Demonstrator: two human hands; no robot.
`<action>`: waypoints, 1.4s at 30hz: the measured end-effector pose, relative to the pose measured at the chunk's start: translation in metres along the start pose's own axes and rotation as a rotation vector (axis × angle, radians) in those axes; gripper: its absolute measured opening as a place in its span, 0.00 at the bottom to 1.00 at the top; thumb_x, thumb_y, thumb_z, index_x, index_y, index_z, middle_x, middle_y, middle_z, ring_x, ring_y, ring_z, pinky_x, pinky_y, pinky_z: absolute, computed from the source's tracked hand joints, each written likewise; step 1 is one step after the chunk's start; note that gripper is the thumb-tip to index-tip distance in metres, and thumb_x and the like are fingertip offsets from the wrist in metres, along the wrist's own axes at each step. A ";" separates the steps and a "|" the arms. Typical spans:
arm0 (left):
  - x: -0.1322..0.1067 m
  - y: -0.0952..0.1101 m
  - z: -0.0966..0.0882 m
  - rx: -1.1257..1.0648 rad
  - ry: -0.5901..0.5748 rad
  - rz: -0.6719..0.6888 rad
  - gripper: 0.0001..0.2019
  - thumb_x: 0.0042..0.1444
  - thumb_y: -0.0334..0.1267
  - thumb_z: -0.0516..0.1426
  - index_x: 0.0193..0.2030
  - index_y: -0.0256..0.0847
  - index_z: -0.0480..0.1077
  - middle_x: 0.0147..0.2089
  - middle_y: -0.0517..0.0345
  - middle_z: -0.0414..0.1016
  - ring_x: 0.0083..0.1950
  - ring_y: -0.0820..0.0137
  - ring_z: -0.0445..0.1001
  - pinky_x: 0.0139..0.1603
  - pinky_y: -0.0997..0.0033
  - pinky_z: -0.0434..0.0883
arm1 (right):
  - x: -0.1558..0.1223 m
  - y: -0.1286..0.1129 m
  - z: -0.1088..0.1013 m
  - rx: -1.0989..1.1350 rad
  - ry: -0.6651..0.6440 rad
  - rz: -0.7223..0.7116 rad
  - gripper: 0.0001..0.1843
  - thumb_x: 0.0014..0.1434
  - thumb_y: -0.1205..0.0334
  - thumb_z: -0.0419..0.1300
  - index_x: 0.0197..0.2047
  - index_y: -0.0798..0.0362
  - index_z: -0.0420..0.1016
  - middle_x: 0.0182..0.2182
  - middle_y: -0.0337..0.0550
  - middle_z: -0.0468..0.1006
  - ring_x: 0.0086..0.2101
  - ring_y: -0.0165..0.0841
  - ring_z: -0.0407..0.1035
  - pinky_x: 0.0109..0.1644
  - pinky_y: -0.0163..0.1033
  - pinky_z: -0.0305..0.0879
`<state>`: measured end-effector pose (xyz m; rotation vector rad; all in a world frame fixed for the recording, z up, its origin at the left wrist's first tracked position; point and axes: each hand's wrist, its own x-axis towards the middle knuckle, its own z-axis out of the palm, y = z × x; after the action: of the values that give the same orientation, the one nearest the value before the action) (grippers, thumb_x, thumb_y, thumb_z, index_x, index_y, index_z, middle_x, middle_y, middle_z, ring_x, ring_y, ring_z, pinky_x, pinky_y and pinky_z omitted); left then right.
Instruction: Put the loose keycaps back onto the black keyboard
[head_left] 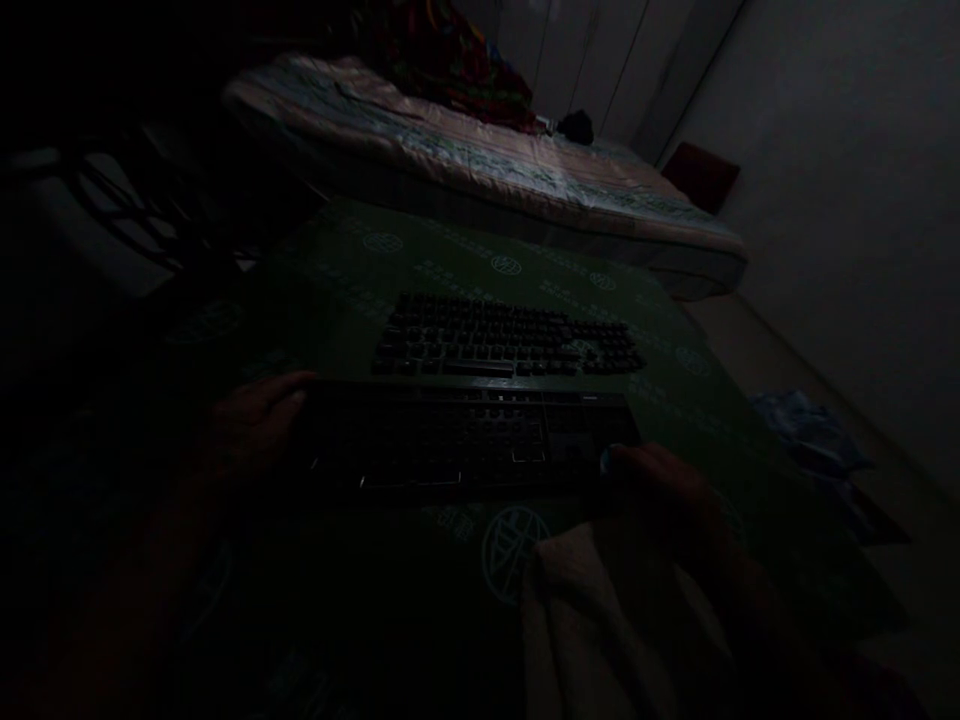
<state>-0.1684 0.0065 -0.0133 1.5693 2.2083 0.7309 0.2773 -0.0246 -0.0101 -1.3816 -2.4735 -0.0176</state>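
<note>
A black keyboard [420,440] with its keycaps off lies across the green sheet [315,235], its bare key sockets facing up. Its left end is in the grip of my left hand [255,415], whose fingers are partly lost in the dark. My right hand [667,480] is closed on the right end, thumb on top; a small bluish spot shows at the fingertips, too dim to make out. Just beyond the keyboard, loose black keycaps [480,335] are laid out in rows in keyboard order, a long space bar [478,368] among them.
A light cloth [592,610] lies on the sheet below my right hand. Past the far edge stands a bed with a patterned mattress [465,165] and a dark red blanket [457,60]. Crumpled bluish cloth [810,430] is on the floor at right. The room is very dark.
</note>
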 end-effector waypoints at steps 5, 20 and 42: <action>0.001 -0.004 0.001 0.016 -0.001 0.001 0.32 0.48 0.54 0.42 0.54 0.38 0.68 0.56 0.49 0.70 0.56 0.54 0.69 0.53 0.54 0.67 | 0.046 -0.010 0.011 -0.066 0.077 -0.020 0.13 0.59 0.68 0.49 0.44 0.51 0.72 0.32 0.45 0.73 0.33 0.34 0.66 0.31 0.33 0.57; -0.002 0.000 0.001 0.013 0.004 0.004 0.27 0.53 0.46 0.43 0.54 0.34 0.68 0.56 0.46 0.69 0.55 0.54 0.69 0.55 0.52 0.66 | 0.036 -0.039 0.008 -0.140 0.062 -0.099 0.13 0.58 0.70 0.50 0.44 0.52 0.71 0.30 0.44 0.70 0.31 0.32 0.62 0.29 0.33 0.54; -0.001 0.003 -0.001 -0.007 -0.018 -0.002 0.28 0.52 0.46 0.43 0.54 0.33 0.68 0.56 0.46 0.69 0.56 0.56 0.68 0.58 0.56 0.63 | 0.038 -0.001 0.015 0.023 0.144 0.046 0.13 0.59 0.67 0.48 0.44 0.51 0.71 0.34 0.46 0.74 0.34 0.34 0.70 0.35 0.34 0.64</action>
<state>-0.1659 0.0059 -0.0110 1.5638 2.1918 0.7199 0.2540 0.0089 -0.0135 -1.3771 -2.3164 -0.0754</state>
